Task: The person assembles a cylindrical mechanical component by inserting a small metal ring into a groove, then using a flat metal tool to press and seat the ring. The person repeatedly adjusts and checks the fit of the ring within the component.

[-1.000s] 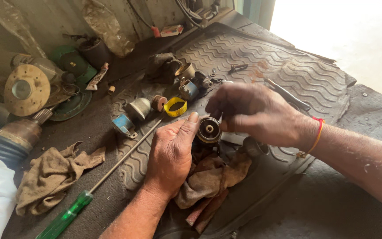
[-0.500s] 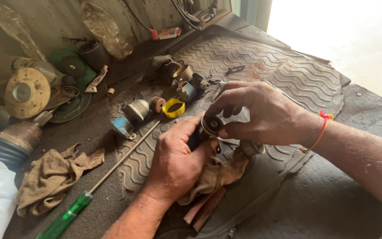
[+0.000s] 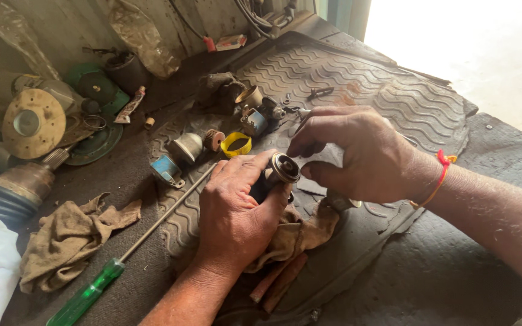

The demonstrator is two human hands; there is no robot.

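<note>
Gripping a round metal part (image 3: 285, 168), left hand (image 3: 237, 211) fingers wrap it; right hand (image 3: 357, 154) fingers pinch beside it.

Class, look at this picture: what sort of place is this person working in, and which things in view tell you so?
Probably a repair workshop for machine parts. Greasy metal parts lie on a ribbed rubber mat, beside a long green-handled screwdriver and an oily rag. The left hand holds a round metal part, with the right hand at it.

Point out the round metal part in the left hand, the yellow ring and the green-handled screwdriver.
round metal part (image 3: 286, 167), head view, its ringed face.
yellow ring (image 3: 236, 144), head view, its front band.
green-handled screwdriver (image 3: 89, 294), head view, its handle.
</note>
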